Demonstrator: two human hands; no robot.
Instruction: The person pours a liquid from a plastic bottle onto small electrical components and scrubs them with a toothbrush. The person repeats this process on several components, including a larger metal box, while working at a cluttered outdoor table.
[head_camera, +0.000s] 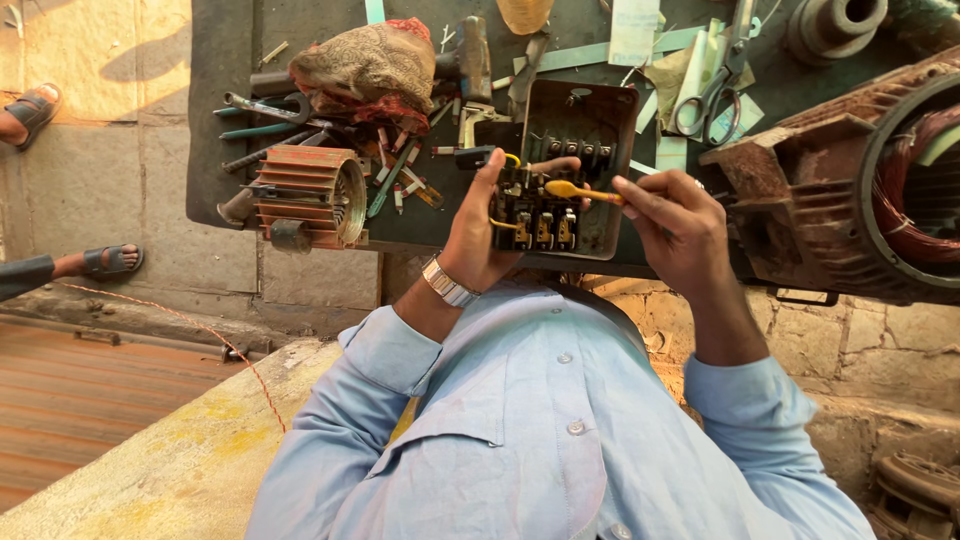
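Observation:
My left hand (478, 225) grips a black terminal block with brass contacts and yellow wires (535, 215), holding it over an open rusty metal switch box (580, 130) at the bench edge. My right hand (675, 220) pinches a yellow-handled screwdriver (580, 190), its tip pointing left into the terminal block. A metal watch sits on my left wrist. Light blue shirt sleeves cover both arms.
A dark workbench (225, 120) carries a small finned red motor part (305, 195), wrenches and pliers (265, 110), a cloth bundle (370, 65), scissors (710, 90) and paper strips. A large rusty motor housing with copper windings (870, 190) lies right. Another person's sandalled feet (105, 262) stand left.

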